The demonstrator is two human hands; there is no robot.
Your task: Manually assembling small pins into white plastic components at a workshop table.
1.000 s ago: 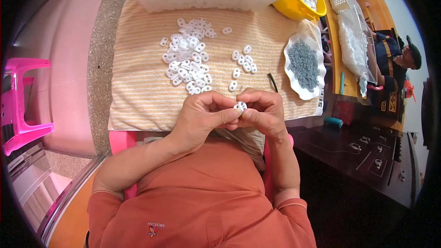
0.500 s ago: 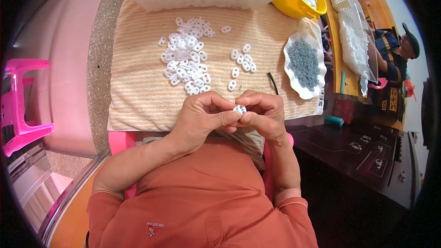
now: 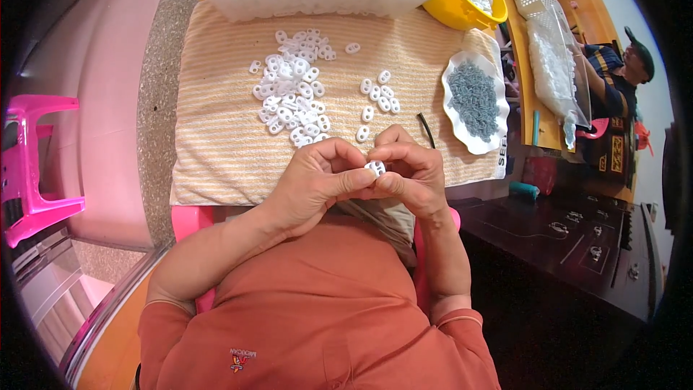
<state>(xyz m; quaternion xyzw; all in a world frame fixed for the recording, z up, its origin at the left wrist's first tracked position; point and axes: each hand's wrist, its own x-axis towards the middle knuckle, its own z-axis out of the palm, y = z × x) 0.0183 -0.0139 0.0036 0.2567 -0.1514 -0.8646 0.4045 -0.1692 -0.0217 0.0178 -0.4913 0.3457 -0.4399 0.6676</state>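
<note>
Between my fingertips is a small white two-hole plastic piece (image 3: 375, 167), held just past the towel's near edge. My left hand (image 3: 325, 173) pinches it from the left with thumb and forefinger. From the right, my right hand (image 3: 406, 170) closes its thumb and fingers on the same piece. Beyond my left hand lies a heap of loose white two-hole pieces (image 3: 292, 90). A smaller group of such pieces (image 3: 386, 92) sits to its right. A scalloped white dish (image 3: 450, 112) holds many small grey parts (image 3: 473, 97), too small to name.
A striped towel (image 3: 216, 123) covers the table. At the far side stand a clear bin (image 3: 238, 1) of white pieces and a yellow basin (image 3: 462, 18). A short black strip (image 3: 426, 130) lies near the dish. Another person (image 3: 613, 72) sits at the far right; a pink stool (image 3: 36, 166) stands left.
My hands have shifted slightly, and my right fingers have lifted and moved their hold around the white piece. The piece appears turned, with its holes showing more plainly.
</note>
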